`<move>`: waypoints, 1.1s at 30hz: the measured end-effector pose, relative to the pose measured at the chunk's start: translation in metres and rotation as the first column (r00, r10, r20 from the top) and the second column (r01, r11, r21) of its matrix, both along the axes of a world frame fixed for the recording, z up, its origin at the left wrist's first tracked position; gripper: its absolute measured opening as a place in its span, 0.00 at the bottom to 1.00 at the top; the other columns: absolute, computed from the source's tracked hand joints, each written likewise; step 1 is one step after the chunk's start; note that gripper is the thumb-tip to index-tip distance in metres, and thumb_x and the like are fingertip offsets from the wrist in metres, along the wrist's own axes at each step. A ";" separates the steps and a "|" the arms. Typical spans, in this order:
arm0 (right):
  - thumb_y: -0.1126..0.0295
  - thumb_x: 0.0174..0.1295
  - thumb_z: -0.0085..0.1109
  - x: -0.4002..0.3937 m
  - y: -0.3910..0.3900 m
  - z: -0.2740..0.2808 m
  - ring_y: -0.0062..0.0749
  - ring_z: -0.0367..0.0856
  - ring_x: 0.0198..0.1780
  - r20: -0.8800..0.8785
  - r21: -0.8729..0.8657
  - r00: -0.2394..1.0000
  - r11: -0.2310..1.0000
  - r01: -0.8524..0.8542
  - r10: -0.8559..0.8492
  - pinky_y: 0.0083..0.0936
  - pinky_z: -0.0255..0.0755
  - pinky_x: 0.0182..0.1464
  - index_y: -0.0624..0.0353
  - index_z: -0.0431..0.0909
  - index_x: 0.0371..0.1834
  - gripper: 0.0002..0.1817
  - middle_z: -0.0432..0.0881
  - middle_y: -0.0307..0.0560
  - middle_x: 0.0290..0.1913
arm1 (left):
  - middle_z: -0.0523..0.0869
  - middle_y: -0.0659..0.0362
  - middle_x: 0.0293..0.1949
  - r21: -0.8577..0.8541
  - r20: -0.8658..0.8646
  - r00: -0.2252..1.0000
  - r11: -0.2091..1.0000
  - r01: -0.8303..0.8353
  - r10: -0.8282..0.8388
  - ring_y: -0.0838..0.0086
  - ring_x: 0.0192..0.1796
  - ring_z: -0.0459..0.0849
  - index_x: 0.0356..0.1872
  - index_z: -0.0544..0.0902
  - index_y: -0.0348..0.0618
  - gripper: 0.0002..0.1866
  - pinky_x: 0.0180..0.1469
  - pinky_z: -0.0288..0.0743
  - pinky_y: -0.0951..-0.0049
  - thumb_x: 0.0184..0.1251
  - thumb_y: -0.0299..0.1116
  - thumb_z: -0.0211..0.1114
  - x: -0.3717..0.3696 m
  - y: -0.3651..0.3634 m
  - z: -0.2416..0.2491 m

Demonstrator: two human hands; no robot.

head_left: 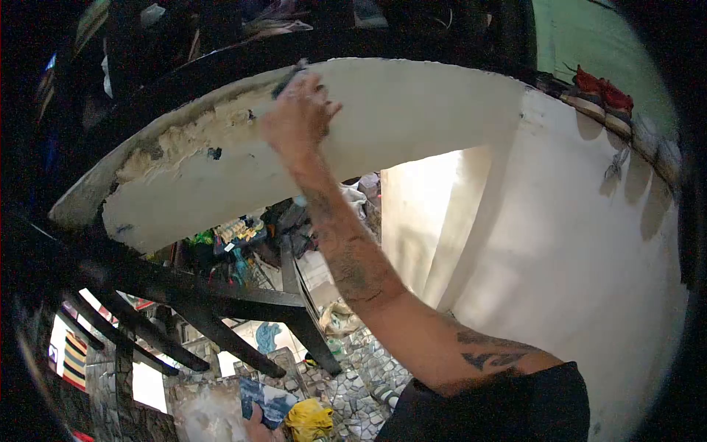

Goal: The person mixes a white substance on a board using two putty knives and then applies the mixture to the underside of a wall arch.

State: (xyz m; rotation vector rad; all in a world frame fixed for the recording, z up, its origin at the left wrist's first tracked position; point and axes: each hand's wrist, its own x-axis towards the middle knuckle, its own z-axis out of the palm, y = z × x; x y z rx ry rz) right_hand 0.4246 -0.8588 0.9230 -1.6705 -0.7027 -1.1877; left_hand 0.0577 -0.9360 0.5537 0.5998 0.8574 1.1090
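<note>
My right hand [298, 118] is raised to the upper edge of a pale wall band [412, 103], its fingers closed around a small dark hand tool [286, 82]. Motion blurs the tool, so its exact kind does not show. Left of the hand, the band has a rough patch [184, 144] with peeling, stained plaster and dark chips. At the bottom, my left hand [259, 427] is partly in view, gripping the edge of a flat board [210, 416] smeared with white, with a blue-and-white part beside it.
Black railing bars [228, 339] cross the lower left. Red-and-dark shoes [600, 96] sit on the ledge at right. Below are a yellow cloth [309, 420], a blue cloth [267, 337] and a stone-mosaic floor [361, 368]. A white wall [567, 243] curves down on the right.
</note>
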 end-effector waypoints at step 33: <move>0.89 0.39 0.50 -0.134 -0.121 -0.305 0.50 0.68 0.58 -0.593 -0.431 0.095 -0.215 -0.876 0.800 0.36 0.63 0.61 0.53 0.67 0.60 0.38 0.69 0.54 0.55 | 0.82 0.56 0.41 0.410 -0.560 0.708 0.887 -0.213 0.429 0.71 0.41 0.80 0.50 0.74 0.33 0.19 0.46 0.74 0.72 0.61 0.34 0.64 0.031 0.006 0.007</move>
